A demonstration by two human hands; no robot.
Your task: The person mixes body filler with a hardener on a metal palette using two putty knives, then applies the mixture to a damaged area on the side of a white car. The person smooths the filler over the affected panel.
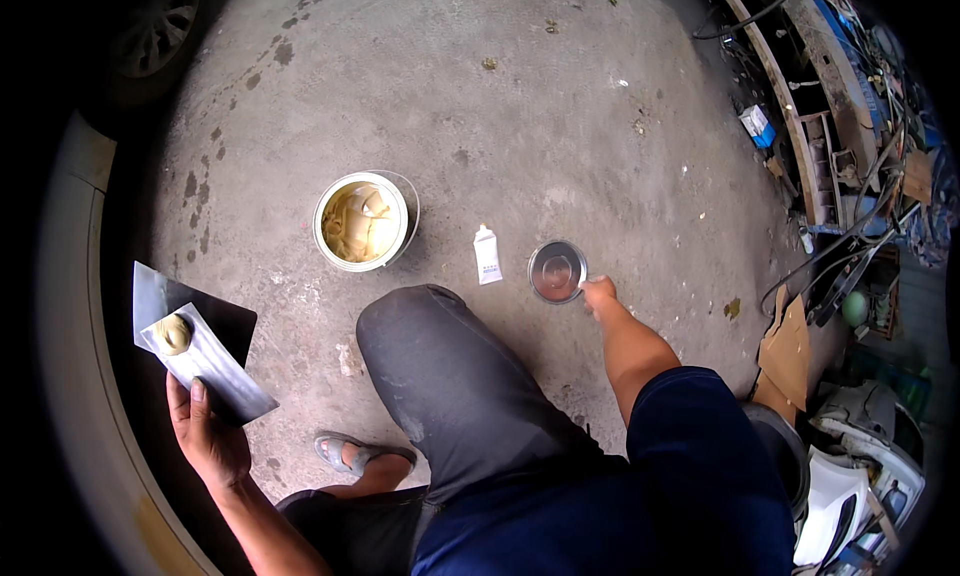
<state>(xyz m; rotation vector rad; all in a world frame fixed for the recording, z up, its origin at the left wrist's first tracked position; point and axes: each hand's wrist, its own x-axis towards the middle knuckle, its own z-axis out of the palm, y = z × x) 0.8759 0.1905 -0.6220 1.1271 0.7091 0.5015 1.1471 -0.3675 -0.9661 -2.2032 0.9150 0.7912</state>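
Observation:
My left hand (207, 438) grips a flat grey spreader (222, 368) with the thumb on its face. A lump of beige putty (173, 334) sits near its upper end, and a wider dark-and-silver sheet (226, 324) lies behind it. My right hand (599, 294) pinches the edge of a round, dark-centred lid (556, 273) at floor level. Left of the lid lies a white squeeze tube (487, 256), its narrow tip pointing away from me. Farther left stands an open white bucket (319, 236) of yellowish putty, its wire handle folded to the right.
A pale car panel (72, 276) and a wheel (155, 26) border the left. On the right are a metal frame (812, 166), cables, torn cardboard (785, 351) and white car parts (835, 506). My knee (425, 326) rises between my hands above the concrete floor (400, 96).

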